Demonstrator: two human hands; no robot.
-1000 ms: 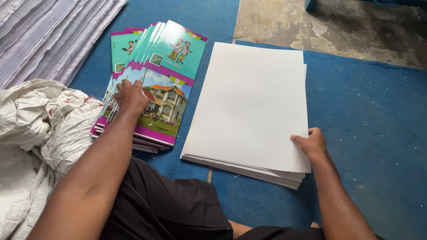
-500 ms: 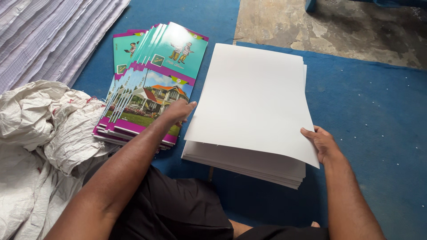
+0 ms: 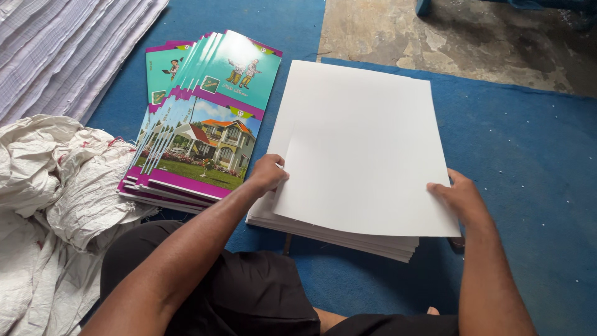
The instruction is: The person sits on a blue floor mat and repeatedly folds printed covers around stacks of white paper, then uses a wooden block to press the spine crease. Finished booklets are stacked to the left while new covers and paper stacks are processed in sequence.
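- The left hand (image 3: 267,174) sits at the 9 o'clock edge of the top white sheet (image 3: 367,155), its fingers curled in a closed grip on that edge, which is lifted slightly off the pile.
- The right hand (image 3: 459,198) pinches the same sheet near its 4 o'clock corner, thumb on top and fingers tucked under.
- The sheet is plain, smooth, matte and rectangular; it lies on a thick stack of white paper (image 3: 336,233) on the blue mat (image 3: 528,162).
- At 9 o'clock from the stack lies a fanned pile of glossy booklets (image 3: 199,143), teal and purple, with a house picture.
- Crumpled white woven sacks (image 3: 62,186) lie at 8 o'clock; bare rough concrete floor (image 3: 448,37) shows at 12 o'clock.
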